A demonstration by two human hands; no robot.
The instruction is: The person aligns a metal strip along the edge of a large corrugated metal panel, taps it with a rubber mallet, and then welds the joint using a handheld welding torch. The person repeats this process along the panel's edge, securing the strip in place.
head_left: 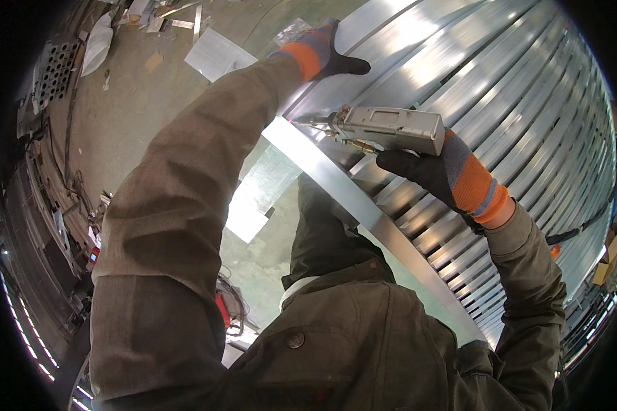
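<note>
My right hand (459, 175), in a black, orange and grey glove, is wrapped round the handle of a handheld laser welding gun (394, 129), a silvery box with a thin nozzle and a brass fitting. The nozzle points left, its tip at the corner where a bare metal edge bar (363, 195) meets the outermost slat of a slatted aluminium panel (452, 75). A small red light spot shows there. My left hand (325, 55), gloved alike, rests on the panel's outer edge with the thumb stretched out; its other fingers are partly hidden over the edge.
Flat metal sheets (216, 55) lie on the floor left of the panel, with scraps farther back. A perforated metal piece (56, 65) and clutter line the far left. A black cable (583, 229) crosses the panel at right. A red tool with cables (225, 312) lies below my left arm.
</note>
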